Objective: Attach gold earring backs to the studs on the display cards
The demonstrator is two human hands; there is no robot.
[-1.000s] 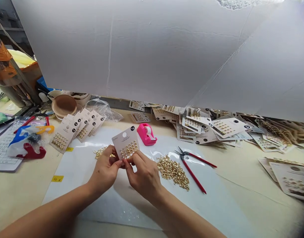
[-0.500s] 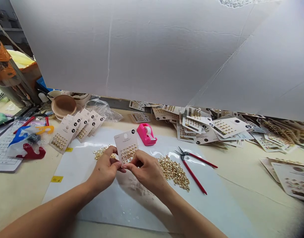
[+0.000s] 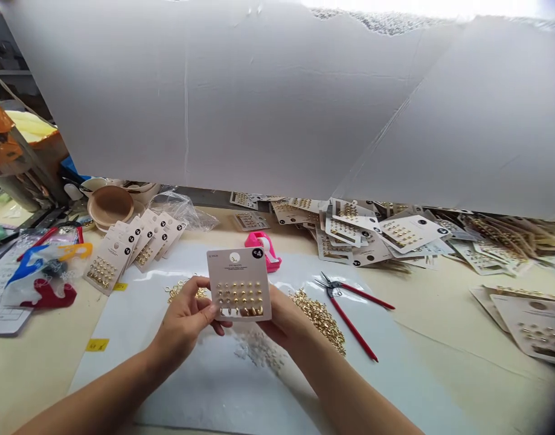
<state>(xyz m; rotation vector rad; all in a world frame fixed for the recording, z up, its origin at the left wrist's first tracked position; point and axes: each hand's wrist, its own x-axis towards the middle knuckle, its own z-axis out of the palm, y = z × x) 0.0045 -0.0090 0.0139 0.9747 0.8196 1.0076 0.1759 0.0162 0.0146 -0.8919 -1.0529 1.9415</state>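
An earring card [image 3: 238, 275] faces me above the white sheet, with rows of gold studs and small hoops along its lower part. My left hand [image 3: 184, 317] is closed on its lower left edge, thumb in front and fingers behind. At the card's right edge, my right hand [image 3: 288, 320] reaches behind it, so its fingers are hidden and I cannot see whether they grip. A pile of small gold pieces [image 3: 320, 317] lies right of my right hand. Gold rings [image 3: 174, 292] lie beyond my left hand, and small clear pieces [image 3: 259, 350] lie below the card.
Red-handled pliers [image 3: 356, 326] lie open on the right. A pink tape dispenser [image 3: 273, 261] stands behind the card. Several filled earring cards [image 3: 107, 260] fan out at left, and a heap of them [image 3: 406, 232] lies at back right. A white board [image 3: 259, 109] borders the back.
The card has turned to face me squarely and come slightly nearer. My right hand has gone from pinching at its lower front edge to behind its right side. The view has shifted slightly.
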